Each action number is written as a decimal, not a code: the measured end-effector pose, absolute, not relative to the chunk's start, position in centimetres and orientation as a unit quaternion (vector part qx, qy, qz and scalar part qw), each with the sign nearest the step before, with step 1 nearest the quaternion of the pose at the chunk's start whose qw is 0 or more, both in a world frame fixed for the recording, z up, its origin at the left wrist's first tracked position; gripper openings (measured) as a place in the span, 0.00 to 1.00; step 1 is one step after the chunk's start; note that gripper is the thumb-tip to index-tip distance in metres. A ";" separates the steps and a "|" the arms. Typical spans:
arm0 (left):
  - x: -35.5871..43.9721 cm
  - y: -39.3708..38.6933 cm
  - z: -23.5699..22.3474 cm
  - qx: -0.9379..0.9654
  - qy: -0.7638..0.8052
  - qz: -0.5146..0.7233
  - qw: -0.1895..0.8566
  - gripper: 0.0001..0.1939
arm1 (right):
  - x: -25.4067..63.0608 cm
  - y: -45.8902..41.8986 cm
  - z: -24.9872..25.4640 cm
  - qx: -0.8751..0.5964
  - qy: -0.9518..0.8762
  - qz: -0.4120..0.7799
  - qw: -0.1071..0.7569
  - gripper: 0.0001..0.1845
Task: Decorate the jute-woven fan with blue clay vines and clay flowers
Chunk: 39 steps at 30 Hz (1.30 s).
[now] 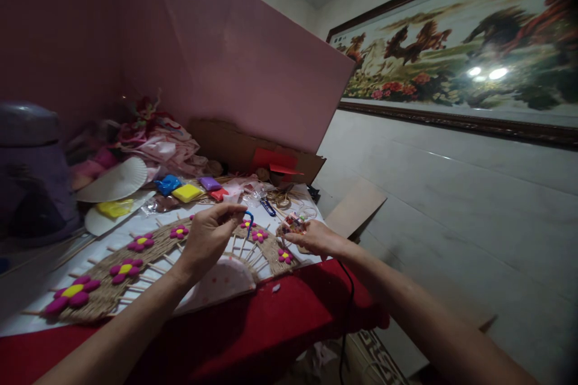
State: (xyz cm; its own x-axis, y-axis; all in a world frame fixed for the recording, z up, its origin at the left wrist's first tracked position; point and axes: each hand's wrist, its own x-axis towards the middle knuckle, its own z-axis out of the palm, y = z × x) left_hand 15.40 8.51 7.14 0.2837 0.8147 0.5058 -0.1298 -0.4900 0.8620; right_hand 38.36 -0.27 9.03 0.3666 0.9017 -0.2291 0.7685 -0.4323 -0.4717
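The woven fan [160, 238] lies flat, flowers facing up, perhaps for steadiness. Above it, the left hand's [210, 236] nearly closed fingertips pinch a blue strip's [251, 222] end, apparently leaving its length free; the right hand [318, 237] clasps a colourful bundle [291, 226]. Coloured packets [186, 193] sit beyond, seemingly within reach.
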 end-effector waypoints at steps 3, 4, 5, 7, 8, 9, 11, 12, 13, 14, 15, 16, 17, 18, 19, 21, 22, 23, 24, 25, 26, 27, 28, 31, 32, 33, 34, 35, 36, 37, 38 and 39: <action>15.4 8.5 7.1 0.672 0.255 0.542 0.436 0.10 | 38.4 -0.2 9.0 -0.807 -0.522 0.229 0.151 0.23; 15.5 8.5 7.1 0.673 0.255 0.542 0.435 0.10 | 38.5 -0.1 8.9 -0.805 -0.527 0.227 0.154 0.22; 15.5 8.6 7.0 0.675 0.255 0.540 0.433 0.10 | 38.5 -0.1 8.9 -0.801 -0.532 0.226 0.156 0.22; 15.4 8.6 7.0 0.679 0.254 0.538 0.430 0.10 | 38.5 -0.1 8.9 -0.800 -0.533 0.226 0.157 0.21; 15.4 8.6 6.9 0.680 0.255 0.537 0.429 0.10 | 38.4 0.0 9.0 -0.801 -0.532 0.225 0.157 0.21; 15.4 8.6 6.9 0.680 0.256 0.538 0.428 0.10 | 38.3 0.0 9.0 -0.804 -0.529 0.225 0.155 0.21; 15.4 8.6 6.9 0.677 0.256 0.542 0.426 0.10 | 38.2 0.0 9.1 -0.810 -0.523 0.224 0.146 0.21; 15.4 8.6 7.0 0.676 0.254 0.544 0.426 0.09 | 38.1 0.0 9.2 -0.812 -0.521 0.223 0.142 0.21; 15.5 8.6 7.0 0.676 0.252 0.546 0.427 0.09 | 38.0 0.0 9.2 -0.813 -0.521 0.222 0.138 0.21; 15.5 8.6 7.0 0.675 0.250 0.546 0.428 0.09 | 38.0 0.1 9.2 -0.814 -0.521 0.220 0.134 0.22; 15.5 8.6 7.0 0.675 0.249 0.546 0.429 0.09 | 37.9 0.1 9.2 -0.815 -0.521 0.216 0.133 0.22; 15.5 8.6 7.0 0.675 0.249 0.544 0.431 0.09 | 37.9 0.2 9.2 -0.816 -0.522 0.211 0.133 0.22; 15.5 8.6 7.0 0.675 0.251 0.543 0.432 0.09 | 37.9 0.2 9.2 -0.817 -0.521 0.207 0.134 0.22; 15.5 8.6 7.0 0.676 0.252 0.541 0.432 0.09 | 37.9 0.3 9.2 -0.818 -0.521 0.205 0.134 0.22; 15.5 8.5 7.0 0.677 0.253 0.540 0.431 0.09 | 37.9 0.3 9.2 -0.817 -0.522 0.204 0.136 0.22; 15.4 8.5 7.1 0.678 0.254 0.540 0.428 0.10 | 37.9 0.4 9.2 -0.811 -0.530 0.206 0.135 0.22; 15.4 8.5 7.1 0.677 0.254 0.541 0.428 0.09 | 37.9 0.4 9.2 -0.809 -0.534 0.207 0.134 0.23; 15.4 8.4 7.1 0.677 0.254 0.542 0.429 0.09 | 37.9 0.4 9.3 -0.807 -0.537 0.206 0.134 0.23; 15.4 8.4 7.2 0.676 0.254 0.543 0.429 0.09 | 37.8 0.4 9.3 -0.807 -0.538 0.203 0.135 0.24; 15.4 8.4 7.2 0.676 0.254 0.543 0.429 0.09 | 37.7 0.4 9.4 -0.808 -0.538 0.199 0.136 0.24; 15.4 8.4 7.2 0.676 0.254 0.543 0.428 0.10 | 37.6 0.4 9.5 -0.809 -0.537 0.194 0.138 0.24; 15.5 8.5 7.1 0.677 0.254 0.543 0.428 0.10 | 37.6 0.4 9.6 -0.809 -0.538 0.190 0.140 0.24; 15.5 8.5 7.1 0.677 0.255 0.541 0.429 0.10 | 37.5 0.5 9.7 -0.809 -0.539 0.187 0.141 0.24; 15.5 8.7 6.9 0.678 0.258 0.533 0.436 0.10 | 37.4 0.5 9.8 -0.810 -0.538 0.184 0.141 0.24; 15.5 8.7 6.9 0.678 0.259 0.531 0.438 0.11 | 37.4 0.6 9.8 -0.811 -0.537 0.185 0.142 0.24; 15.5 8.7 6.8 0.677 0.260 0.529 0.441 0.11 | 37.5 0.7 9.7 -0.812 -0.534 0.188 0.143 0.24; 15.5 8.7 6.8 0.676 0.260 0.528 0.443 0.11 | 37.5 0.8 9.7 -0.812 -0.531 0.194 0.144 0.24; 15.5 8.7 6.8 0.675 0.261 0.528 0.446 0.11 | 37.6 0.9 9.6 -0.812 -0.528 0.201 0.145 0.24; 15.5 8.7 6.8 0.674 0.260 0.527 0.448 0.12 | 37.6 1.1 9.6 -0.813 -0.524 0.207 0.144 0.23; 15.5 8.7 6.8 0.672 0.261 0.527 0.450 0.12 | 37.7 1.2 9.5 -0.814 -0.523 0.209 0.143 0.23; 15.5 8.7 6.8 0.671 0.261 0.527 0.451 0.12 | 37.7 1.4 9.5 -0.813 -0.525 0.207 0.143 0.23; 15.4 8.6 6.9 0.671 0.262 0.527 0.451 0.12 | 37.7 1.5 9.5 -0.812 -0.529 0.201 0.144 0.22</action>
State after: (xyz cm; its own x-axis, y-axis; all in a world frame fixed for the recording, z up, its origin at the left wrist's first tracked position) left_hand 15.45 8.64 6.85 0.3084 0.8264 0.4711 -0.1239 -0.4562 0.8812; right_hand 37.74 1.50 9.47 0.3600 0.9166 -0.1740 0.8004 -0.3993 -0.4472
